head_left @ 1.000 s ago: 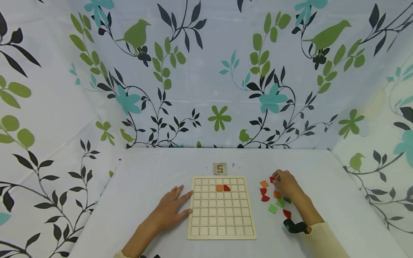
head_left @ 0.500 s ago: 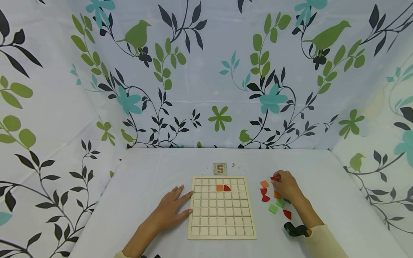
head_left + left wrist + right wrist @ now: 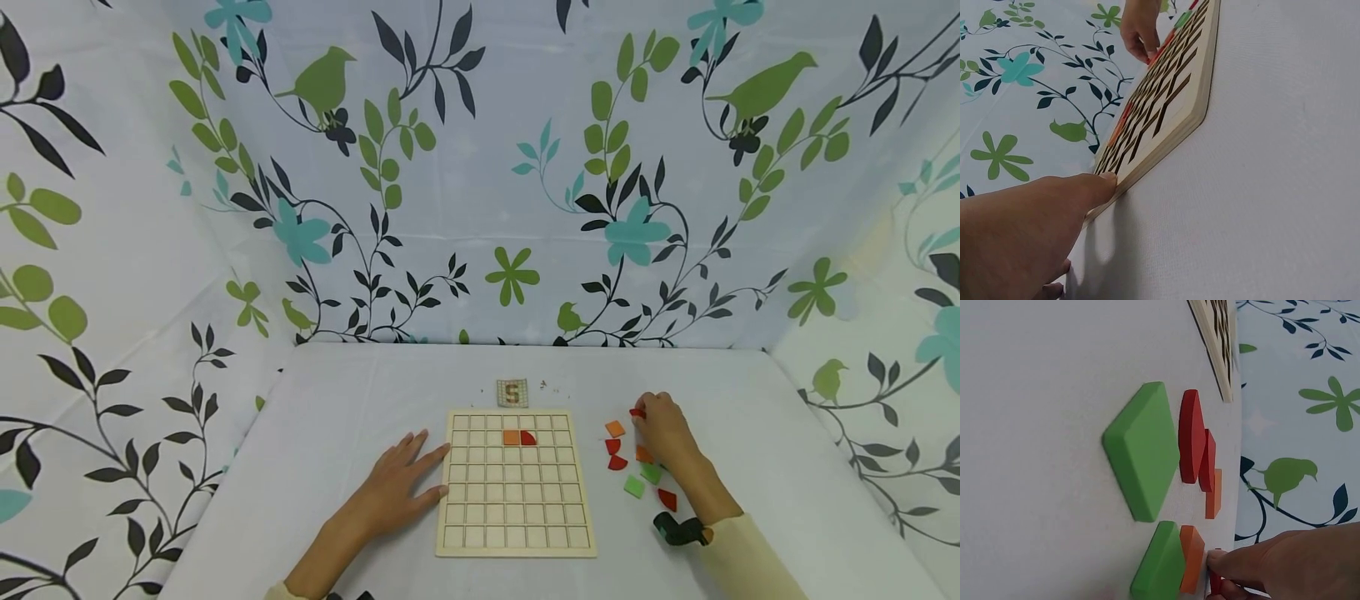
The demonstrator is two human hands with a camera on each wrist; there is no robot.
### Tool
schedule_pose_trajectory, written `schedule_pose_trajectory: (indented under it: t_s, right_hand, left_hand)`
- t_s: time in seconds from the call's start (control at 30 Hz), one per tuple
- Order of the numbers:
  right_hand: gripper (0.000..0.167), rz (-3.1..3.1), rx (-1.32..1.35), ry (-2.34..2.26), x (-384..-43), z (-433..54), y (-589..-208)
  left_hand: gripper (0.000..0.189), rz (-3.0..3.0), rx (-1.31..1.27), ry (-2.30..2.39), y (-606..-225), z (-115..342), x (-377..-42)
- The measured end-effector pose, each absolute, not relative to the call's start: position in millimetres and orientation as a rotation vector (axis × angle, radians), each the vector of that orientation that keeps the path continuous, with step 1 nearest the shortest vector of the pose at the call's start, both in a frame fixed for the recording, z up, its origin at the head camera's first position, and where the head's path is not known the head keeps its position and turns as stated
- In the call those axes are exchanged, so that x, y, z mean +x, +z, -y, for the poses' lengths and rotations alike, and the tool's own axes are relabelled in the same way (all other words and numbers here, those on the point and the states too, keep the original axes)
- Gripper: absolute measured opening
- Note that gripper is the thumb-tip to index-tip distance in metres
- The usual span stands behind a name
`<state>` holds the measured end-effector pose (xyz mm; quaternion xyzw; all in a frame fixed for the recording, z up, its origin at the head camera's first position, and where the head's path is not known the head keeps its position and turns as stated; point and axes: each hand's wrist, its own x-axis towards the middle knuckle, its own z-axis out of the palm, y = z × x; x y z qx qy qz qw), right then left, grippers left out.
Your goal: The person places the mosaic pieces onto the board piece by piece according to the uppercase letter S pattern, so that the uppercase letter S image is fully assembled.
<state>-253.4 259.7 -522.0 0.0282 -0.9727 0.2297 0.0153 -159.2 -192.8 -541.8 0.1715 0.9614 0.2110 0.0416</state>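
Pinched in the right hand point(image 3: 666, 425), a thin red piece point(image 3: 1215, 582) is looking smooth, wood or plastic being hard to tell. Just beside that grip, an orange square piece point(image 3: 1192, 559) and a bright green square piece point(image 3: 1159, 565) are showing smooth, near-matt faces. Left of the grip, the pale gridded wooden board point(image 3: 513, 552) is looking matt. Underneath, white cloth point(image 3: 1029, 456) is showing fine, matt texture.

We see that the person wears pale cream, plain sleeves: the right sleeve point(image 3: 752, 557) shows well, the left sleeve point(image 3: 280, 592) only a little. Beside the right one we notice a black, bent device point(image 3: 677, 531) with rounded end. The left hand point(image 3: 399, 487) and the right hand point(image 3: 667, 430) are bare.
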Motion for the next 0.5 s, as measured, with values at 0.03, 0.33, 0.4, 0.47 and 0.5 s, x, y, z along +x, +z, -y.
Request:
schedule_pose_trajectory:
  t_s: [0.03, 0.33, 0.4, 0.47, 0.5]
  right_hand:
    - [0.024, 3.029, 0.08, 0.716, -255, -257, -521]
    - [0.026, 3.007, 0.247, 0.918, -265, -216, -514]
    - [0.022, 2.98, 0.364, 0.982, -263, -201, -514]
    - [0.019, 2.969, 0.442, 1.048, -262, -184, -515]
    - [0.018, 2.969, 0.46, 1.086, -260, -176, -516]
  left_hand:
    - [0.065, -2.942, 0.526, 0.65, -542, 193, -159]
    - [0.065, -2.945, 0.532, 0.64, -541, 193, -159]
    - [0.065, -2.944, 0.531, 0.64, -541, 193, -159]
    - [0.065, -2.94, 0.527, 0.644, -541, 193, -160]
    - [0.065, -2.937, 0.524, 0.645, -541, 193, -160]
